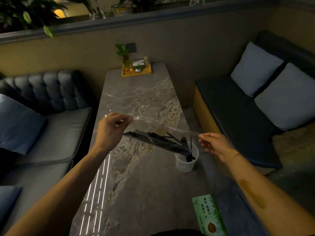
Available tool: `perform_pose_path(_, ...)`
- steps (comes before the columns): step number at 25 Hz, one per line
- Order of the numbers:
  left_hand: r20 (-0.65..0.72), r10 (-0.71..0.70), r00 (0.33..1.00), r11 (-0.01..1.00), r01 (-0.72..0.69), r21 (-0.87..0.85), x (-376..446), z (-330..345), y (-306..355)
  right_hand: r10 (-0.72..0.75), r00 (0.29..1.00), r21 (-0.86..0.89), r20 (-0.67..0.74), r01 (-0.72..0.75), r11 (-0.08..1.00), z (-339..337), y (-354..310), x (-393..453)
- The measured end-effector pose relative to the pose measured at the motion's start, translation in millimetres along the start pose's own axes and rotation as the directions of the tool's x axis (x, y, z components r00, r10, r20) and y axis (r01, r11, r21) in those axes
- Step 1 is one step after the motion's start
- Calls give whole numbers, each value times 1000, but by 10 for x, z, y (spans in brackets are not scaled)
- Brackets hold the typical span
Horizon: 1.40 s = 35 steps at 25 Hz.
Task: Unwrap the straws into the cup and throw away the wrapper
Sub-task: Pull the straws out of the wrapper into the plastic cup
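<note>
**Straws sliding from wrapper into cup**

The left hand [110, 127] pinches one end of the clear plastic wrapper [153, 128], the right hand [214, 144] pinches the other. Between them, thin black straws [158, 141] slant down (some already inside) into the translucent plastic cup [186, 160] on the grey marble worktop [136, 184].

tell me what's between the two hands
In the head view, the clear wrapper stretches from left hand to right hand, black straws sliding from it into the cup.
</note>
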<state>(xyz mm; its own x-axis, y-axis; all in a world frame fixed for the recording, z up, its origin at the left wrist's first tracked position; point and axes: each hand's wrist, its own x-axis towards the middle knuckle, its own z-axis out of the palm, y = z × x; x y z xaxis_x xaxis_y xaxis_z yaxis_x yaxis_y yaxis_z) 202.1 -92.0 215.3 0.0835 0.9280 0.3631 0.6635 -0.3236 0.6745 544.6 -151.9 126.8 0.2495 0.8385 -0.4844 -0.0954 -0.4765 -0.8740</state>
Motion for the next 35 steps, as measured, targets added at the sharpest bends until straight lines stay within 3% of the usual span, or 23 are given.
perform_pose_path(16,151,257,954,955,-275,108,254,272,551,162,987,47,-19,-161,986,-183,323,-24)
perform_pose_path(35,252,290,923,929,-335,156,427,220,1002,207,978,168,-8,-203,965,-97,452,-75)
